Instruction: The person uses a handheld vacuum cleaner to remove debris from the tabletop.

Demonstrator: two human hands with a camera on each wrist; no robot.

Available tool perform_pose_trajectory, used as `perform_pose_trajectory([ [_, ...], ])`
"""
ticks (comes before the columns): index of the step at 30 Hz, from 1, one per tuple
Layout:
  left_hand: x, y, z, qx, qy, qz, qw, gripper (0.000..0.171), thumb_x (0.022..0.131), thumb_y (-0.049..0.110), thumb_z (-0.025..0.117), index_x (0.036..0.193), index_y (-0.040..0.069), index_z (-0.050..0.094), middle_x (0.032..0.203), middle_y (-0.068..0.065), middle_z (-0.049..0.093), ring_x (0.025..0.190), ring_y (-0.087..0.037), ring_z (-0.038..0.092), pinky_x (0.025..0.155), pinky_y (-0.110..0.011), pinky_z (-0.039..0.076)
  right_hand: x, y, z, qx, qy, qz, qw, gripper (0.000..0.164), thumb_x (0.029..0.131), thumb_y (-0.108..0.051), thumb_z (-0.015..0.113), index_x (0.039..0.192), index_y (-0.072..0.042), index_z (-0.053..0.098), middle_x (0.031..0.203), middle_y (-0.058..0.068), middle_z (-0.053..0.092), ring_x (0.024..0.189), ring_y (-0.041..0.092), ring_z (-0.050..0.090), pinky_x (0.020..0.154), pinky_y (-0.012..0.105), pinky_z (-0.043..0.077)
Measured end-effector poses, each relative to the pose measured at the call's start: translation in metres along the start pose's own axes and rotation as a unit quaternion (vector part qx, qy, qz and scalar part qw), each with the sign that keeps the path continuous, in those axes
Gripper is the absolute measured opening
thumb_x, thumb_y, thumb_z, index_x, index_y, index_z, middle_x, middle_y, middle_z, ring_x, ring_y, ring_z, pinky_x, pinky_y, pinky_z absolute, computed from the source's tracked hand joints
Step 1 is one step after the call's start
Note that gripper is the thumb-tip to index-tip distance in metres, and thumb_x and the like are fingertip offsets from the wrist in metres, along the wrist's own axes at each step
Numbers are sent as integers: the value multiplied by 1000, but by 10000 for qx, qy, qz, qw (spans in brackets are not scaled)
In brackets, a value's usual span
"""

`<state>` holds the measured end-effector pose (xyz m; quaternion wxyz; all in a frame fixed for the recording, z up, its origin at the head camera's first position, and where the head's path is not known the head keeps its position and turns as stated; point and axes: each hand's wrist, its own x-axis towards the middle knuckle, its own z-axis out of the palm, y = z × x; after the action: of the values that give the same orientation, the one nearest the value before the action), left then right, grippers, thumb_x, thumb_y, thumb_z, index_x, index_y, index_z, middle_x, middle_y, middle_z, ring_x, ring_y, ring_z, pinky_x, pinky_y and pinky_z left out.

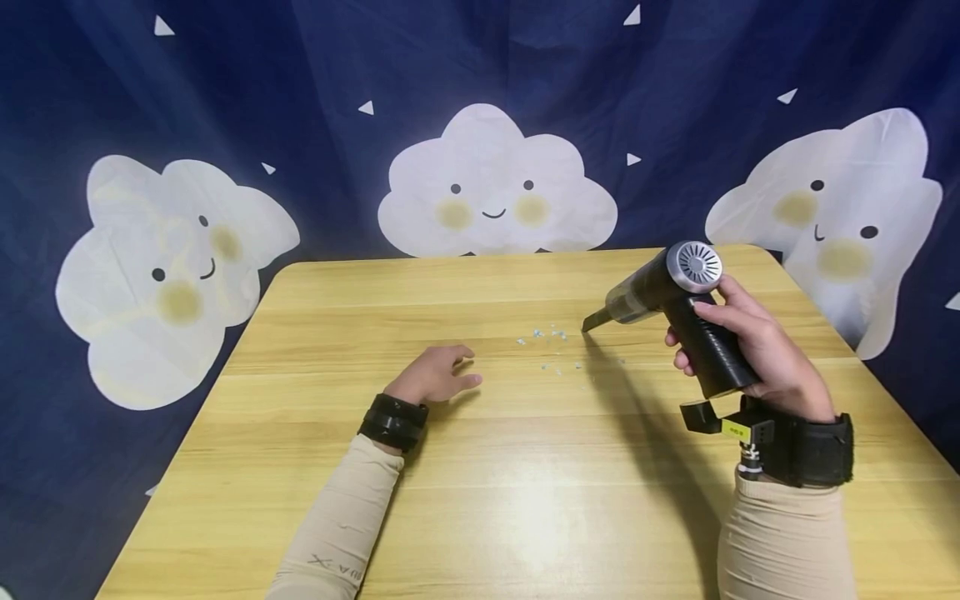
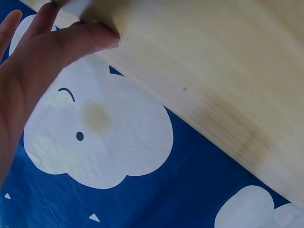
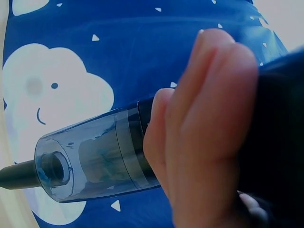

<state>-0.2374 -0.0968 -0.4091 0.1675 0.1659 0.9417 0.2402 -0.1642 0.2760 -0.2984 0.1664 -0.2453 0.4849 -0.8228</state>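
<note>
My right hand (image 1: 757, 342) grips the black handle of a handheld vacuum cleaner (image 1: 705, 342), fingers curled round it and thumb near its top. Its narrow nozzle slants down to the left, the tip close over the tabletop beside small pale-blue scraps (image 1: 555, 335). In the right wrist view the vacuum's clear dust cup (image 3: 95, 152) shows, with a dark filter inside. My left hand (image 1: 435, 375) is low over the table left of the scraps, holding nothing, its fingers relaxed and slightly bent.
The wooden table (image 1: 300, 483) has rounded far corners. A dark blue curtain (image 1: 330, 50) with smiling white clouds hangs behind and beside it. Black straps (image 1: 393, 422) circle both wrists, and a small camera (image 1: 742, 429) sits on the right one.
</note>
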Motion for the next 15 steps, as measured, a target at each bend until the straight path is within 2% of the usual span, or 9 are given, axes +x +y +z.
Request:
perform_pose_trajectory([
  [6,0,-1,0,55,5,54,10000,55,91,38,62,136,10,47,139,-16,50,127,-32,45,105,-50,36,0,0,2,-80,2,16,10000,32,103,2,21,129,-11,33,94,21,62,72,31,68,63,35,59],
  [13,1,-1,-1,35,-13,49,10000,55,91,39,62,136,10,47,140,-17,49,127,-32,44,106,-50,36,1,-1,4,-558,152,54,9983,34,103,0,22,133,-13,32,97,17,58,74,27,67,62,34,58],
  [15,1,-1,-1,47,-29,48,10000,55,91,38,62,136,9,47,140,-16,49,127,-32,44,106,-50,36,1,0,4,-511,99,49,9986,36,103,0,21,134,-13,32,99,17,57,76,27,67,63,34,59],
])
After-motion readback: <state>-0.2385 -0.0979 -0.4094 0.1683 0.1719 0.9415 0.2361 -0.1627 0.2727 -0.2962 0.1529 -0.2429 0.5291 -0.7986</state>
